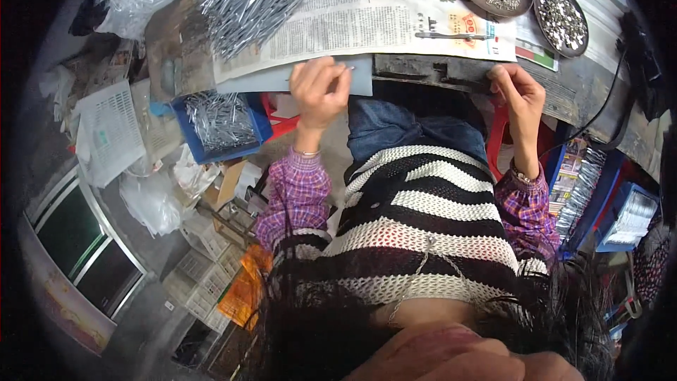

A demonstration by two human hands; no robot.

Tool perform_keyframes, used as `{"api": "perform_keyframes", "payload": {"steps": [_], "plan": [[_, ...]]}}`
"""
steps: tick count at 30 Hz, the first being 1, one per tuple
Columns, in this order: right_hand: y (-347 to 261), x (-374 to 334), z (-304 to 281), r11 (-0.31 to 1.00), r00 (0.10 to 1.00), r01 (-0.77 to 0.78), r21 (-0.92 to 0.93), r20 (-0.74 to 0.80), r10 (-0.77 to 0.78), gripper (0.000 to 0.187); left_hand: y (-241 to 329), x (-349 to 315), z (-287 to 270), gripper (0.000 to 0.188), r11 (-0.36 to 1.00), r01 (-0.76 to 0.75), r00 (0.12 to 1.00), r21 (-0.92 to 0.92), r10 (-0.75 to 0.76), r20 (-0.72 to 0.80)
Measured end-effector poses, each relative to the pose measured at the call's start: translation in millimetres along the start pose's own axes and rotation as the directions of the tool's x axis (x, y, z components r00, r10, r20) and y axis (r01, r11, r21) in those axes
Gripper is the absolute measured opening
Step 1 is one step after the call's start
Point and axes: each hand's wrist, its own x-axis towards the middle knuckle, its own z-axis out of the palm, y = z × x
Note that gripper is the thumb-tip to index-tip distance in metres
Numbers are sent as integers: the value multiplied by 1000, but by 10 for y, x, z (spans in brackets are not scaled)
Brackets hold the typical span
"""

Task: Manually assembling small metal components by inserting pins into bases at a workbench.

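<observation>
My left hand (321, 90) is raised just in front of the table's near edge, thumb and fingers closed together. A tiny bit shows at its fingertips, too small to name. My right hand (520, 92) is at the table edge farther right, its thumb and forefinger pinched; what they hold, if anything, is hidden. Beyond my left hand, a heap of thin grey metal rods (250, 0) lies on newspaper (338, 32). A slim dark tool (451, 35) rests on the paper, near a brown bowl (486, 12) of small metal pieces.
A dark dish (564, 53) of whitish and dark bits stands at the far right. Left of my legs, a blue bin (264, 127) holds metal pieces. Blue boxes (605, 240) with metal pieces stand at right. A black cable (608, 92) hangs over the table's right side.
</observation>
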Motion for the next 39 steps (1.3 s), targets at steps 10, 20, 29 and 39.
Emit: {"api": "perform_keyframes", "payload": {"steps": [10, 20, 29, 39], "plan": [[137, 42, -223, 917, 932, 303, -260, -118, -341, 16, -139, -206, -49, 11, 988, 153, 988, -2, -153, 28], [450, -60, -250, 794, 781, 601, -92, -145, -608, 14, 232, 476, 583, 14, 861, 228, 954, -456, -104, 281], [689, 150, -177, 710, 679, 691, -135, -218, -701, 15, -63, 798, 1272, 13, 747, 63, 878, -662, 274, 393], [651, 350, -6, 693, 654, 688, -216, -228, -721, 15, 88, 976, 1399, 14, 688, 481, 780, -543, -53, 623]]}}
